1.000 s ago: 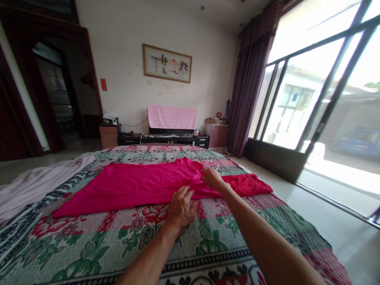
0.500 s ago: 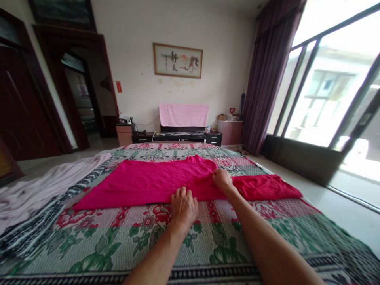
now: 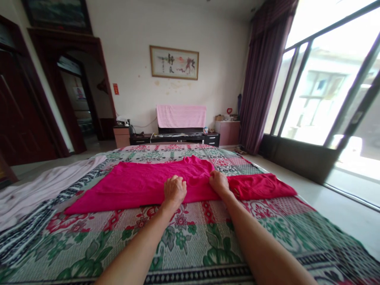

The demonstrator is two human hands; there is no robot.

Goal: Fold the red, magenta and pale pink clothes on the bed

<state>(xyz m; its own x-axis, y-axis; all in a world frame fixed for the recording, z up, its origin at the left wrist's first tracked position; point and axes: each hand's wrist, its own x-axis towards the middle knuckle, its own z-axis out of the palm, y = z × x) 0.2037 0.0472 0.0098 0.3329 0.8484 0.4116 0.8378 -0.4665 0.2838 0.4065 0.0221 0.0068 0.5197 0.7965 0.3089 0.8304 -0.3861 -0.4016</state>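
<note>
A bright pink garment (image 3: 133,184) lies spread flat across a bed covered by a floral quilt (image 3: 190,237) in red, green and white. My left hand (image 3: 174,190) rests on the garment's near edge with its fingers curled down into the cloth. My right hand (image 3: 219,183) is a little farther right, its fingers closed on a bunched fold of the same garment. A red part of the cloth (image 3: 261,186) stretches out to the right of my right hand.
A pale pink sheet (image 3: 38,190) lies on the bed's left side. Beyond the bed stand a low dark cabinet (image 3: 178,138) with a pink towel (image 3: 181,116) over it, a small pink cupboard (image 3: 228,133), a dark doorway (image 3: 74,103), curtains (image 3: 261,79) and large windows (image 3: 326,91).
My left hand has moved forward from the quilt onto the garment's near edge and curled its fingers. My right hand stays on the fold. The view has shifted slightly.
</note>
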